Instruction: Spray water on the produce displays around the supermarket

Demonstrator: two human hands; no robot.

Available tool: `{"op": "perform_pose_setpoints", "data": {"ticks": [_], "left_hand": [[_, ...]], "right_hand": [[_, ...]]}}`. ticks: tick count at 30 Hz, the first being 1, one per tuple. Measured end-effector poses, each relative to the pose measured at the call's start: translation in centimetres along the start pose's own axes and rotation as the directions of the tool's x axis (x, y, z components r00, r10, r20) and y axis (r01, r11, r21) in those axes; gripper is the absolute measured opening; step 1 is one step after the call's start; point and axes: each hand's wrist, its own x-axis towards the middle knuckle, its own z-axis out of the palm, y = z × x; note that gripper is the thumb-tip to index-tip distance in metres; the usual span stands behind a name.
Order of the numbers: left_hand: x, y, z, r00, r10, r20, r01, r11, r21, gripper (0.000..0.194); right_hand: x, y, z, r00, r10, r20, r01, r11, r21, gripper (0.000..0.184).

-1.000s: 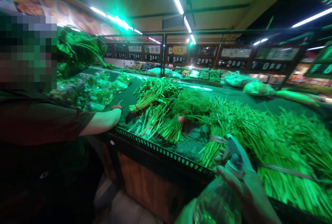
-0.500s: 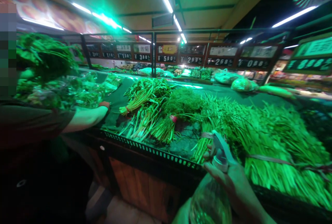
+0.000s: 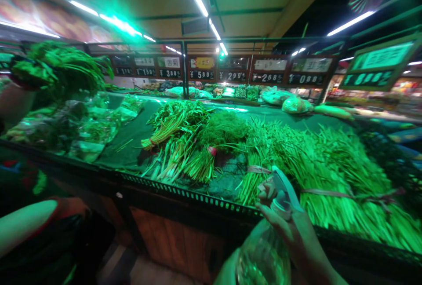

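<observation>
My right hand (image 3: 293, 228) is wrapped round the neck of a clear spray bottle (image 3: 263, 254) with a pale trigger head (image 3: 286, 188). The bottle is upright, tilted slightly, in front of the display's front edge. What looks like part of my left hand or forearm (image 3: 227, 269) shows behind the bottle's lower left side; its fingers are hidden. Just beyond the spray head lie a tied bunch of leafy greens (image 3: 250, 188) and long tied bundles of green stalks (image 3: 346, 206).
A co-worker at the left lifts a bunch of greens (image 3: 62, 67) over bagged vegetables (image 3: 95, 131). Red-tied stems (image 3: 165, 131) and feathery herbs (image 3: 224, 129) lie mid-display. A slotted black rim (image 3: 184, 192) edges the display; price signs (image 3: 242, 74) hang behind.
The view has turned slightly right, so the display shifts left. The co-worker's arm has left the display's edge and is now lower left. My hold on the spray bottle looks unchanged.
</observation>
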Motion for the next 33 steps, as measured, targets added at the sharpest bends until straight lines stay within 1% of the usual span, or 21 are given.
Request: {"op": "perform_pose_setpoints", "data": {"ticks": [1,2,3,5,7,8,9,10,11,13,16,18,20,21,22,24,25,27,30,32,33], "left_hand": [[-0.8,1.5,-1.2,1.0,-0.005,0.001,0.005,1.0,0.004,0.046],[-1.9,3.4,-2.9,1.0,-0.006,-0.003,0.006,1.0,0.007,0.045],[-3.2,5.7,-5.1,1.0,-0.006,-0.012,0.006,1.0,0.01,0.042],[-6.4,10.9,-10.8,0.999,0.01,-0.033,-0.009,1.0,0.01,0.032],[-9.8,15.7,-17.2,0.998,0.043,-0.047,-0.043,0.999,0.003,0.035],[-11.2,17.4,-20.3,0.997,0.055,-0.052,-0.055,0.998,0.001,0.036],[-12.4,18.6,-23.1,0.995,0.072,-0.066,-0.073,0.997,-0.004,0.037],[-13.3,19.1,-25.5,0.993,0.091,-0.075,-0.092,0.996,-0.008,0.034],[-14.0,19.1,-27.5,0.99,0.102,-0.099,-0.104,0.995,-0.013,0.023],[-14.6,18.1,-30.3,0.982,0.12,-0.143,-0.123,0.992,-0.013,0.018],[-14.2,16.6,-32.3,0.974,0.131,-0.187,-0.135,0.991,-0.01,0.032],[-13.4,17.1,-32.8,0.972,0.139,-0.19,-0.144,0.989,-0.013,0.041],[-12.2,18.4,-32.4,0.973,0.142,-0.183,-0.148,0.989,-0.022,0.046],[-11.5,19.1,-31.8,0.973,0.145,-0.177,-0.152,0.988,-0.028,0.045],[-10.6,19.5,-30.8,0.977,0.131,-0.167,-0.138,0.99,-0.032,0.039],[-8.7,19.2,-27.4,0.986,0.078,-0.145,-0.084,0.996,-0.038,0.026],[-7.6,18.3,-25.1,0.99,0.049,-0.131,-0.054,0.998,-0.041,0.027],[-5.3,15.2,-19.7,0.995,-0.016,-0.098,0.012,0.999,-0.044,0.033],[-2.2,8.5,-11.1,0.995,-0.093,-0.037,0.091,0.995,-0.039,0.042],[-0.7,4.3,-6.4,0.993,-0.122,0.0,0.122,0.992,-0.034,0.043],[-0.1,2.5,-4.5,0.991,-0.13,0.013,0.13,0.991,-0.031,0.042]], "right_hand": [[0.0,0.1,-0.1,1.0,-0.003,0.0,0.003,1.0,-0.009,0.03],[-0.1,0.2,-0.2,1.0,-0.009,-0.012,0.009,1.0,-0.009,0.03],[-0.1,0.3,-0.2,0.999,-0.018,-0.028,0.018,1.0,-0.003,0.029],[-0.3,0.3,-0.3,0.997,-0.038,-0.067,0.04,0.999,0.03,0.029],[-0.4,0.3,-0.4,0.995,-0.045,-0.087,0.051,0.997,0.058,0.031],[-0.5,0.3,-0.4,0.995,-0.041,-0.088,0.046,0.997,0.063,0.032],[-0.6,0.3,-0.5,0.996,-0.031,-0.086,0.037,0.997,0.064,0.033],[-0.7,0.3,-0.6,0.996,-0.019,-0.089,0.025,0.998,0.063,0.033],[-0.9,0.4,-0.7,0.995,-0.009,-0.095,0.015,0.998,0.063,0.034],[-1.1,0.4,-0.7,0.994,-0.002,-0.11,0.009,0.997,0.071,0.034],[-1.5,0.4,-0.4,0.988,0.0,-0.157,0.018,0.993,0.116,0.044],[-1.6,0.5,-0.1,0.982,0.014,-0.187,0.015,0.989,0.15,0.047],[-1.6,0.8,0.0,0.98,0.016,-0.2,0.017,0.986,0.163,0.04],[-1.6,1.0,-0.1,0.98,0.004,-0.197,0.028,0.987,0.16,0.038],[-1.5,1.2,-0.2,0.982,-0.01,-0.19,0.039,0.988,0.151,0.037],[-1.4,1.7,-0.4,0.984,-0.031,-0.173,0.053,0.991,0.122,0.04],[-1.3,1.9,-0.5,0.985,-0.035,-0.169,0.054,0.993,0.108,0.041],[-1.2,2.1,-0.6,0.986,-0.046,-0.163,0.062,0.994,0.093,0.037],[-1.2,1.9,-0.7,0.989,-0.065,-0.131,0.078,0.992,0.097,0.03],[-1.3,1.6,-0.7,0.992,-0.053,-0.117,0.063,0.994,0.086,0.03],[-1.4,1.5,-0.8,0.993,-0.047,-0.112,0.056,0.996,0.076,0.031]]}}
